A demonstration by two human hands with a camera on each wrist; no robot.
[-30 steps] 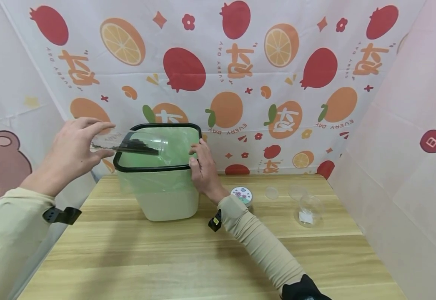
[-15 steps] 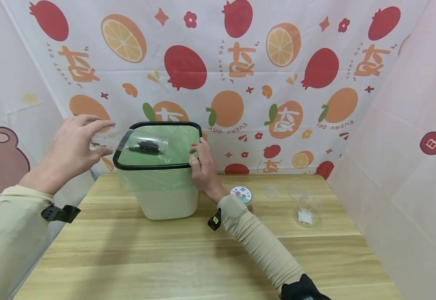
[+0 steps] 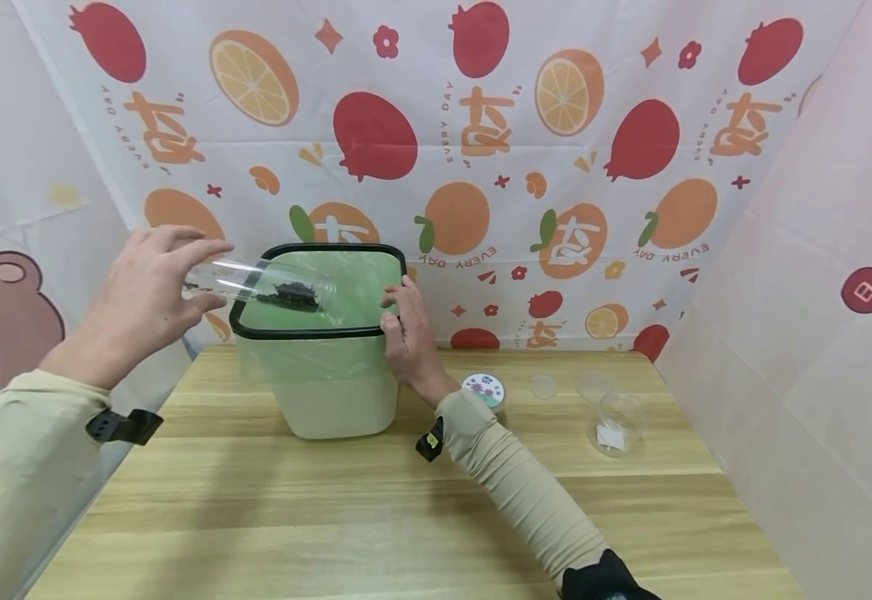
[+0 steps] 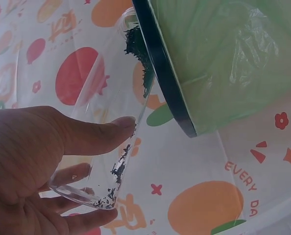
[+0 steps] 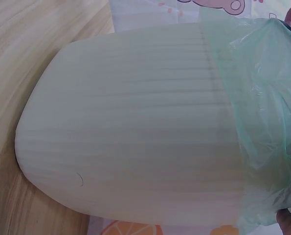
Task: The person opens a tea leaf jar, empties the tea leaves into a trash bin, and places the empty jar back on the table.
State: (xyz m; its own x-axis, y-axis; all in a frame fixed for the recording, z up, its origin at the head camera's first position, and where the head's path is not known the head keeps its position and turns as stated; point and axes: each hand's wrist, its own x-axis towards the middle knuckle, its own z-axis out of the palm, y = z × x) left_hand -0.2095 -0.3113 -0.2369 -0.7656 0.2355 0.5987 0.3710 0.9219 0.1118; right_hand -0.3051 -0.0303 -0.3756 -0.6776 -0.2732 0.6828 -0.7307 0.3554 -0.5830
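My left hand (image 3: pixel 139 296) grips the base end of a clear plastic jar (image 3: pixel 244 277), thumb on one side and fingers on the other. The jar lies tilted over the left rim of a trash bin (image 3: pixel 338 408), its mouth end inside. Dark flakes like loose tea leaves (image 3: pixel 293 296) are bunched toward that mouth; in the left wrist view smaller bits (image 4: pixel 117 171) cling along the wall near the base. A pale green bag (image 3: pixel 316 362) lines the bin and folds over its black rim. On the bin's right side, my right hand (image 3: pixel 413 342) holds the rim, thumb outside.
Right of the bin stands a round tin (image 3: pixel 483 389) with a flowered lid. Beyond it lie a clear disc (image 3: pixel 543 386) and a round clear container (image 3: pixel 619 425) with a white label. A printed cloth (image 3: pixel 511 167) hangs behind the wooden table (image 3: pixel 421 517).
The dark flakes, strung out along the jar a second ago, have gathered into a shorter clump near its mouth. Both hands and the bin stay in almost the same place.
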